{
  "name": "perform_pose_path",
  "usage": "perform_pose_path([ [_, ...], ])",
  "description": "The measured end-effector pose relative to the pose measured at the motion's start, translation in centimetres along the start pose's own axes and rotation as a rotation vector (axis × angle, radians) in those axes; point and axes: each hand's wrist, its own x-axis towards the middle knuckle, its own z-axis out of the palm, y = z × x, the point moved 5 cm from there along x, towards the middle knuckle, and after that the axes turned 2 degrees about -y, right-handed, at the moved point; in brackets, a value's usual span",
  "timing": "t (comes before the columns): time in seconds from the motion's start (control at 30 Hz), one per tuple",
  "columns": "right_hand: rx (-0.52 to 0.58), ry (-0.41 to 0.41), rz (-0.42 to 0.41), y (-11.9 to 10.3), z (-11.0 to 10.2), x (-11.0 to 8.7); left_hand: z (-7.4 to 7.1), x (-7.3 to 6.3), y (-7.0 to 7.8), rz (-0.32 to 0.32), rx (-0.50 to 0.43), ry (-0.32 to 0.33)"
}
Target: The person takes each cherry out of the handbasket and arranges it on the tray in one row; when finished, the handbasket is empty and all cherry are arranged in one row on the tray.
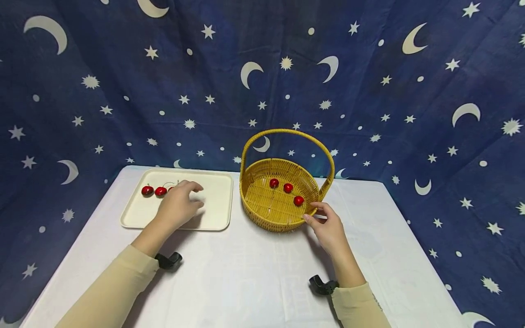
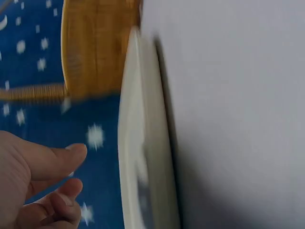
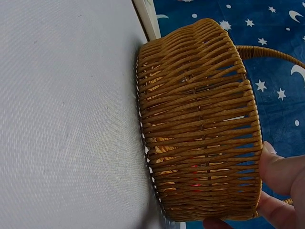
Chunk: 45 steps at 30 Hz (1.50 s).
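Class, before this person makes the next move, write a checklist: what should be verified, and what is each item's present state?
1. Basket upright on the table: ok.
2. Basket held: ok, the right hand grips its rim.
3. Left hand free: ok, nothing shows between its thumb and fingers.
4. Left fingertips over a cherry: not ok, they are over a bare part of the tray.
5. Cherries on the tray fully counted: cannot tell, two show plainly and a third partly; the left hand may hide more.
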Motion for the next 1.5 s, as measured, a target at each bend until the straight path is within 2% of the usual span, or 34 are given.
perform_pose_path([
  [0.2, 0.006, 0.005, 0.003, 0.0, -0.1, 0.2, 2.4, 0.3, 6.3, 0.136, -0.079, -0.024],
  [0.33, -0.003, 0.003, -0.005, -0.1, -0.2, 0.2, 3.6, 0.9, 10.1, 0.199, -0.168, -0.047],
  [0.5, -0.013, -0.001, -0.015, -0.3, -0.3, 0.2, 5.9, 2.8, 13.7, 0.255, -0.195, -0.104],
  [0.63, -0.015, -0.001, -0.026, -0.4, -0.4, 0.2, 8.1, 5.0, 15.9, 0.279, -0.160, -0.195],
  [0.7, -0.015, 0.001, -0.029, -0.3, -0.3, 0.2, 9.3, 5.8, 16.8, 0.286, -0.141, -0.265],
  [0.93, 0.010, -0.009, 0.000, 0.7, -0.2, -0.3, 13.7, 6.5, 20.3, 0.356, -0.046, -0.535],
  [1.07, 0.017, -0.002, -0.015, 0.7, -0.2, -0.3, 15.3, 6.6, 21.6, 0.404, 0.000, -0.634],
  [1.17, 0.014, -0.003, -0.026, 0.5, -0.2, -0.2, 16.1, 6.7, 21.8, 0.414, 0.036, -0.666],
  [1.4, 0.016, -0.003, -0.034, 0.2, -0.3, 0.0, 16.7, 7.7, 21.4, 0.404, 0.033, -0.584],
  [1.5, 0.014, -0.004, -0.027, 0.1, -0.3, 0.0, 16.7, 7.7, 21.0, 0.391, 0.043, -0.580],
])
